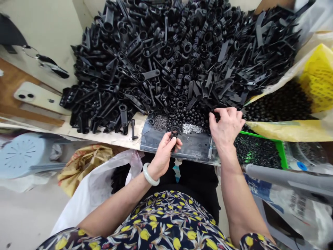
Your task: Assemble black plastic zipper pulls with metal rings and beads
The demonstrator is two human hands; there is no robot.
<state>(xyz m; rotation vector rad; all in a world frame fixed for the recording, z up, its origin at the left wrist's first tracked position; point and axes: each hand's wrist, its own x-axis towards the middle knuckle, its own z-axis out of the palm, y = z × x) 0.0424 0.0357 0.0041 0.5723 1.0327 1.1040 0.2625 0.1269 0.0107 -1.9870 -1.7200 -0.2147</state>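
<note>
My left hand (pixel 165 152), with a pale bangle (pixel 151 174) at its wrist, pinches a small black plastic part (pixel 173 140) above the front of a dark work mat (pixel 153 137). My right hand (pixel 228 126) is at the lower right edge of the heap, thumb and fingers bent together over black pieces; what the tips grip, if anything, is hidden. Between the hands lie small silver pins (pixel 191 128), with black balls (pixel 191 114) just behind them. Grey springs or screws, too small to tell, form a little pile (pixel 160 122) left of the balls.
A large heap of black plastic parts (pixel 156 52) covers the bench. At right are a yellow-and-white bag of black pieces (pixel 283 130) and a green tray (pixel 283 154). A screwdriver-like tool (pixel 210 149) lies on the mat. A phone (pixel 39 97) and a blue stool (pixel 23 154) are left.
</note>
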